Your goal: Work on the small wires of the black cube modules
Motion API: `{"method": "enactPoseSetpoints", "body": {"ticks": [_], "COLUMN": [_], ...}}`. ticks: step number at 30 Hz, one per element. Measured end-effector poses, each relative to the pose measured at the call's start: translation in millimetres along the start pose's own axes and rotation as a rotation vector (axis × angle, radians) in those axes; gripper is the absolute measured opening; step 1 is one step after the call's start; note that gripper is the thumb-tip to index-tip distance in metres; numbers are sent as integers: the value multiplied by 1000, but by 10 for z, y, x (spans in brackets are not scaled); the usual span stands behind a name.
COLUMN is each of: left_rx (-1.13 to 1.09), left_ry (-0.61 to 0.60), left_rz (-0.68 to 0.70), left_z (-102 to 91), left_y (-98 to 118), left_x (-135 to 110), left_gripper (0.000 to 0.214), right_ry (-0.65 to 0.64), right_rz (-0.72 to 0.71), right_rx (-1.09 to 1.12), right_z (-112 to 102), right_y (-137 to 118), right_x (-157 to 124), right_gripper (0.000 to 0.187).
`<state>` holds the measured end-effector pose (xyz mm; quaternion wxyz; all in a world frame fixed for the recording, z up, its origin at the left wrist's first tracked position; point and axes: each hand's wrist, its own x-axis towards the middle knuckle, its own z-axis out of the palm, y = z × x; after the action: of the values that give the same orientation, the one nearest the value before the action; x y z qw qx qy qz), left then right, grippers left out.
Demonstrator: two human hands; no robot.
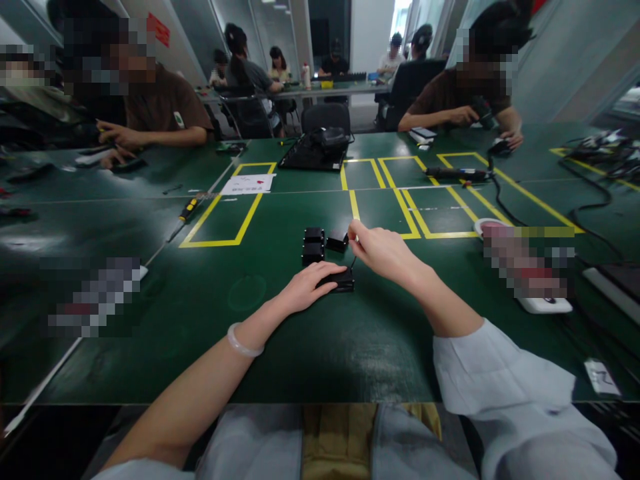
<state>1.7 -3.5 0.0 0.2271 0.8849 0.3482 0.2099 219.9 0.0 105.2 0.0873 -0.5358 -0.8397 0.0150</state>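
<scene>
My left hand lies over a rectangular black block on the green table, its fingers across the top and its thumb along the near side, holding the block down. My right hand is closed in a pinch on a thin dark tool. The tool's lower end points down at the block's right end. Its upper part is hidden in my fingers, so its kind is unclear. Just beyond, a small black piece lies at an angle, beside a column of black blocks.
Yellow tape outlines mark the green table. A yellow-black screwdriver and paper sheet lie left; a corded black tool and a white-edged device right. A black bag-like item lies ahead. Two people work opposite.
</scene>
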Motion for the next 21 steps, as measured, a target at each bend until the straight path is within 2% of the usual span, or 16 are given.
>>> {"method": "enactPoseSetpoints", "body": {"ticks": [9,21], "left_rx": [-13,-15], "left_ry": [-6,-23], "left_rz": [-2,-4], "left_z": [-20,-48], "left_y": [34,55], "left_x": [8,3], "left_gripper": [39,39], "right_ry": [33,9], "right_rz": [-2,5], "right_rx": [25,-4], "right_z": [45,38], "right_y": [23,-2], "right_x": [29,24], "right_gripper": [29,27]}}
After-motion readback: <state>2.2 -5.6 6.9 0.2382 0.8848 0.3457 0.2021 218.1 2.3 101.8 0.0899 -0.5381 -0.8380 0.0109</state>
